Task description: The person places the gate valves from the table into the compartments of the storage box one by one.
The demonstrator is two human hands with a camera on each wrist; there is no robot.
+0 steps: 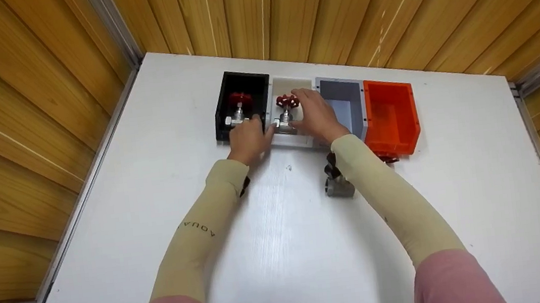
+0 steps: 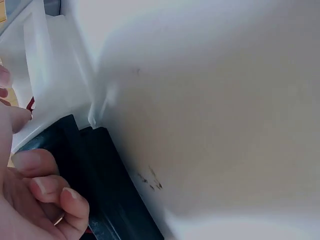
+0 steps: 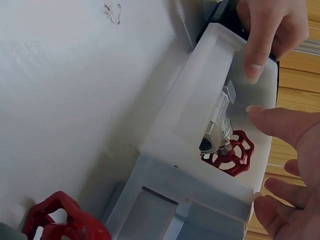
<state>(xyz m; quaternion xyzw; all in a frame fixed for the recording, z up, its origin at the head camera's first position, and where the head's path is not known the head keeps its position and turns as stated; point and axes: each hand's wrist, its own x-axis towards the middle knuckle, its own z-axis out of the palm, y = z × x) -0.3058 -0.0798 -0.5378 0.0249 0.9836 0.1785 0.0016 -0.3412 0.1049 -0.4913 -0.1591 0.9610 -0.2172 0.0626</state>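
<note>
My left hand [image 1: 247,141] is at the adjoining walls of the black bin [image 1: 220,104] and the white bin [image 1: 294,141]. Its fingers [image 2: 46,186] curl over the black bin's edge, while the thumb [image 3: 257,62] reaches to the white bin's side. Over the white bin is my right hand [image 1: 319,115], fingers spread and nothing between them. Below it, a metal valve [image 3: 217,127] with a red handwheel [image 1: 287,100] stands inside the white bin. Another valve [image 1: 239,113] with a red handwheel sits in the black bin.
To the right of the white bin are a grey-blue bin [image 1: 339,87] and an orange bin [image 1: 389,89], all in one row. A grey pipe fitting [image 1: 339,188] lies in front, partly under the right forearm. Another red handwheel [image 3: 65,220] is near it. Wooden panels [image 1: 325,8] border the table.
</note>
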